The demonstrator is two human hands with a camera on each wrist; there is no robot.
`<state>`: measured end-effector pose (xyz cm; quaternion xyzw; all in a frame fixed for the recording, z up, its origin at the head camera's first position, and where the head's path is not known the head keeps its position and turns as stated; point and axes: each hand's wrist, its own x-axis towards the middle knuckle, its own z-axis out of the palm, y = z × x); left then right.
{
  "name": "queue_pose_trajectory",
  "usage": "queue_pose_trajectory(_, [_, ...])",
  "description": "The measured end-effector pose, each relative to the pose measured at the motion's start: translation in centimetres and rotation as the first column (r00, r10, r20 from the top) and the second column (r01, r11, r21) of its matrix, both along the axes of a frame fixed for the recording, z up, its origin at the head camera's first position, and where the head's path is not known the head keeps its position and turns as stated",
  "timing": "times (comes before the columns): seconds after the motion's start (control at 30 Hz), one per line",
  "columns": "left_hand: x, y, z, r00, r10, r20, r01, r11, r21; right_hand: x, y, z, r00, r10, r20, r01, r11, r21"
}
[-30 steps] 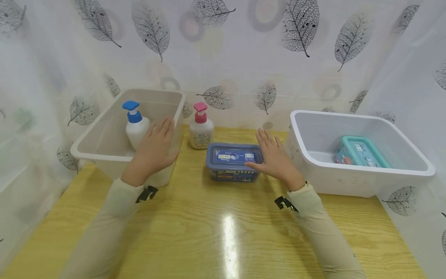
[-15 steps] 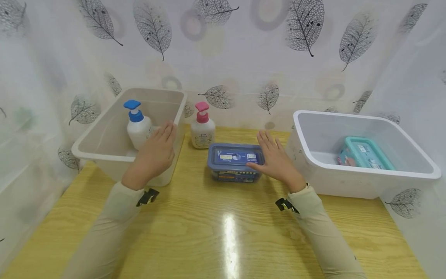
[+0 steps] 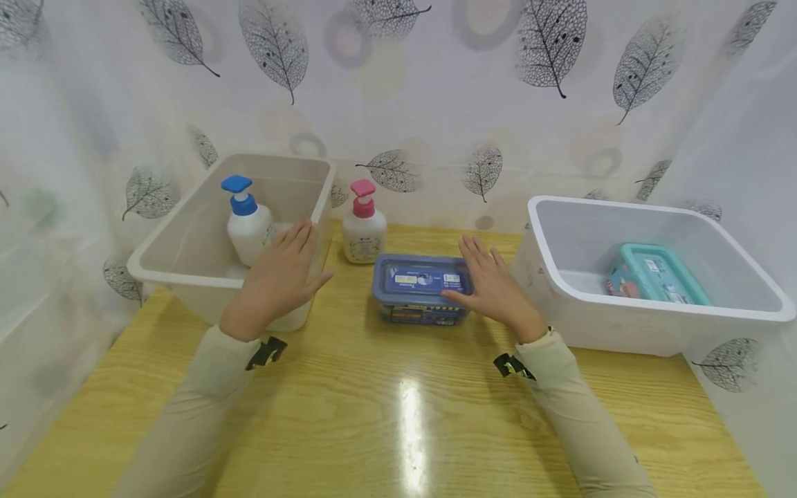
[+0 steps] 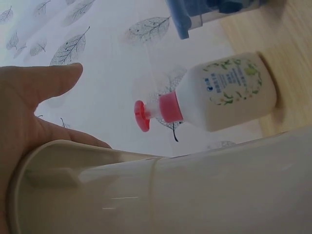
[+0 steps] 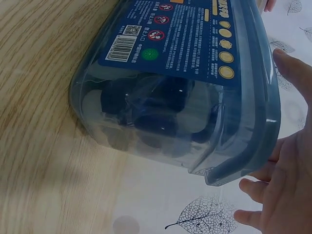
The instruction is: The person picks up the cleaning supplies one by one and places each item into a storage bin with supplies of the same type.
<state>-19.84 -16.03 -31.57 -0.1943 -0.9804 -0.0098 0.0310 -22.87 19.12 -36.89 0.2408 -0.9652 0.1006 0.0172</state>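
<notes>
My left hand [image 3: 270, 280] lies over the near right rim of the beige bin [image 3: 187, 280], fingers straight and thumb held out to the side. Inside that bin stands a white pump bottle with a blue pump [image 3: 249, 228], partly hidden by the hand. Just right of the bin is a white bottle with a pink pump [image 3: 364, 232], also in the left wrist view as a bottle [image 4: 229, 92]. A lidded blue plastic box [image 3: 420, 287] sits mid-table. At its right end is my right hand [image 3: 498, 294], fingers spread, the thumb by the lid [image 5: 265, 97]. Dark round pieces show through its clear wall.
A white bin [image 3: 598, 321] stands on the right, with a teal-lidded box [image 3: 663, 273] inside it. Leaf-patterned sheeting [image 3: 423, 104] hangs behind and along both sides. The wooden table [image 3: 349, 415] runs in front of the bins.
My left thumb tucked in and has spread out again, and the left fingertips sit slightly lower and farther right. The right hand and the blue box stay in place; the view shifts slightly.
</notes>
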Motion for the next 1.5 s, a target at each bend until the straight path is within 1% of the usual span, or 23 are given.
queue_pose_trajectory(0.2, [0.2,0.1,0.0,1.0,0.004,-0.008,-0.004,1.0,-0.005,0.0,0.0,-0.2,1.0,0.021,0.014,-0.021,1.0,0.002])
queue_pose_trajectory(0.5, [0.4,0.4,0.1,0.999,0.027,-0.018,-0.027,1.0,0.001,-0.1,0.0,-0.5,0.999,0.025,0.033,-0.024,1.0,-0.021])
queue_pose_trajectory(0.67, [0.5,0.5,0.0,0.999,0.022,-0.025,-0.022,1.0,0.009,-0.1,0.0,-0.5,0.999,0.026,0.034,-0.025,0.999,-0.019])
queue_pose_trajectory(0.73, [0.4,0.5,-0.1,0.999,0.009,-0.034,-0.009,1.0,-0.001,-0.1,0.0,-0.4,0.999,0.029,0.034,-0.028,0.999,-0.02])
queue_pose_trajectory(0.93, [0.4,0.8,-0.6,0.997,-0.011,-0.071,0.013,1.0,0.024,-0.1,0.0,-0.4,0.999,0.035,0.033,-0.035,0.999,-0.012])
queue_pose_trajectory(1.1, [0.6,0.8,-0.8,0.995,0.002,-0.1,-0.001,1.0,0.011,-0.2,-0.1,-0.4,0.998,0.047,0.036,-0.047,0.999,-0.003])
queue_pose_trajectory(1.3, [0.6,0.7,-0.9,0.993,0.021,-0.112,-0.02,1.0,0.01,-0.4,-0.3,-0.3,0.996,0.065,0.06,-0.066,0.998,0.001])
queue_pose_trajectory(1.5, [0.7,0.7,-1.0,0.99,0.021,-0.137,-0.019,1.0,0.013,-0.5,-0.4,-0.7,0.992,0.089,0.095,-0.085,0.995,-0.045])
